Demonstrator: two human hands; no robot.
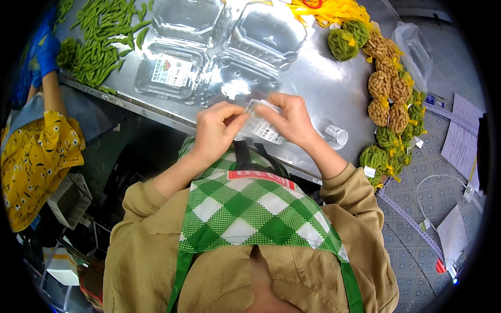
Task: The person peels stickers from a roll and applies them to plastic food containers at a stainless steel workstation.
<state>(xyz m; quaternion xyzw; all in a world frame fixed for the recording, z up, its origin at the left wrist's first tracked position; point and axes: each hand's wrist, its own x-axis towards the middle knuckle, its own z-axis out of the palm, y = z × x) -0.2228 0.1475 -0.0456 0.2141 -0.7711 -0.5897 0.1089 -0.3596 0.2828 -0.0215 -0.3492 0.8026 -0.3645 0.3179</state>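
Observation:
A strip of white printed labels hangs between my hands over the near edge of the metal table. My right hand grips it, thumb across its upper part. My left hand is closed in a pinch at the strip's left edge; its fingertips are slightly blurred. Just beyond my hands lie open clear plastic clamshell boxes. The left one bears a white label with a small coloured picture. Right of my right hand, a small white roll lies on its side.
Loose green pods are heaped at the far left. Net bags of peanuts and of green pods line the right edge, with yellow netting behind. At left stands a person wearing blue gloves. The metal table's front edge runs before me.

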